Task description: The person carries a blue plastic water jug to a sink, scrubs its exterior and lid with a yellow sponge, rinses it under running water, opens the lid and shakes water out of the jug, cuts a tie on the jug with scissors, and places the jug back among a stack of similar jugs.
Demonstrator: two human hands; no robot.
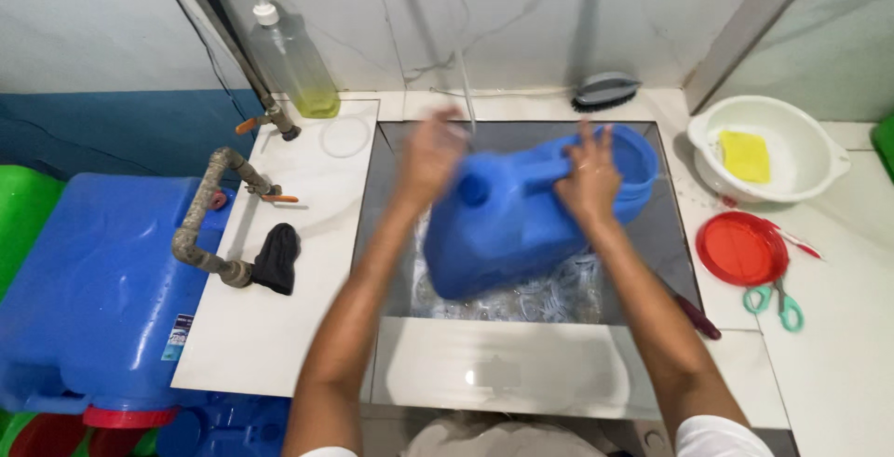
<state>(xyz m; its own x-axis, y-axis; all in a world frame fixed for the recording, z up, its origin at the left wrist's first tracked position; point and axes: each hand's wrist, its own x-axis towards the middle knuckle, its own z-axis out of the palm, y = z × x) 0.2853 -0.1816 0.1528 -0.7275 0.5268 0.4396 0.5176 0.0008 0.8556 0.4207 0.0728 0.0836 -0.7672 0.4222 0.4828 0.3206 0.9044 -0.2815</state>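
Sink (678, 262) is a dark square basin sunk into a white tiled desk (279, 327), soapy water and foam at the bottom. Blue jug (503, 224) sits tilted inside the sink, over the foam, handle and open neck facing up. Right hand (589, 178) is clamped on the jug's upper right part, fingers spread over the plastic near the handle. Left hand (430, 154) is motion-blurred at the jug's upper left corner, above the neck; can't tell if it's gripping or just touching. Wall behind is white marble-look tile, blue painted panel low on the left. Thin stream of water (468, 94) drops from above into the sink's back edge. Left of the sink: rusty bent pipe (200, 224) with an orange-handled tap (277, 198), black cloth (277, 257) lying just beside the pipe's end, clear round lid (345, 137) flat on the tile, soap pump bottle (289, 52) with yellow-green liquid in the back corner. Big blue water container (93, 289) stands left of the desk, lower than the top. Scrub brush (605, 90) on the back ledge against the wall. Right of the sink: white bowl (792, 136) holding a yellow sponge (745, 155), red round lid (741, 248) just in front of it, green-handled scissors (778, 303) near the lid, dark red handle (697, 315) at the sink's right edge.
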